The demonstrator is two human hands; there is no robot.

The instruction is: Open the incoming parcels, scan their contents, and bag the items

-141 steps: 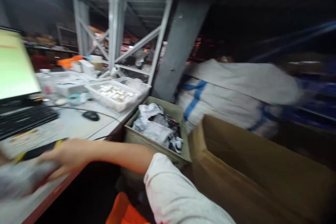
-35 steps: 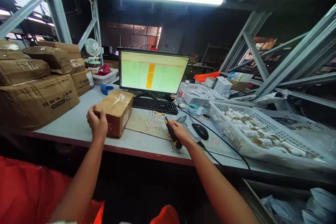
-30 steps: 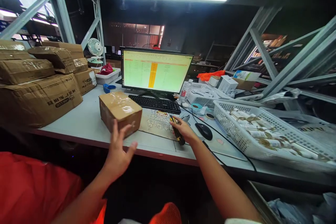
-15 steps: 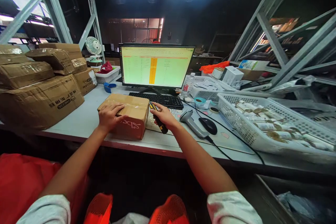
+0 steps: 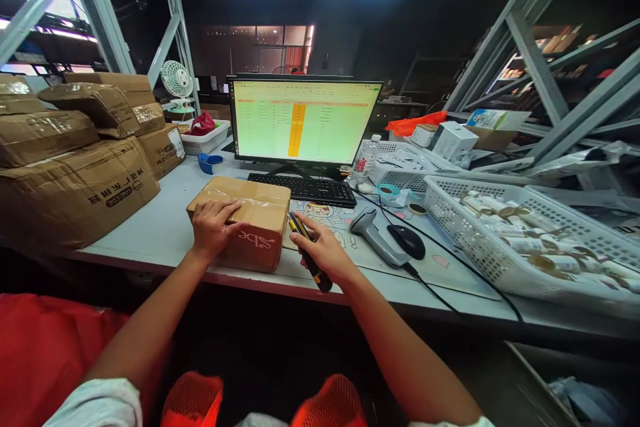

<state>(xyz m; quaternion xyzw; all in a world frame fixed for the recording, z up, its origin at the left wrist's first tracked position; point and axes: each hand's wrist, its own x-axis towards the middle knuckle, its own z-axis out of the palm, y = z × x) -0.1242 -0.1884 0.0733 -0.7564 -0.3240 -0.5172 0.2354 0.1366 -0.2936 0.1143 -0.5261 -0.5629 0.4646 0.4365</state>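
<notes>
A taped cardboard box [image 5: 260, 203] with pale handwriting on its front face sits near the table's front edge. My left hand [image 5: 214, 225] grips its near left part, fingers over the top and thumb along the front. In my right hand [image 5: 323, 247] is a black and yellow utility knife [image 5: 316, 271], its front end close to the box's right side. I cannot tell whether the blade touches the cardboard. Beyond the box lie a keyboard [image 5: 320, 191] and a lit monitor [image 5: 330, 123]. A barcode scanner [image 5: 377, 238] and a mouse [image 5: 406, 241] lie to the right of my right hand.
Stacked cardboard cartons [image 5: 75, 193] fill the table's left end. A blue tape roll [image 5: 209, 163] and a small fan [image 5: 177, 80] stand behind. On the right are a bottle [image 5: 367, 159], a cable, and a white basket [image 5: 465, 233] full of small white packages.
My right hand and the knife have come slightly down and toward me along the box's right side. My left hand keeps its hold on the box. The view has shifted a little.
</notes>
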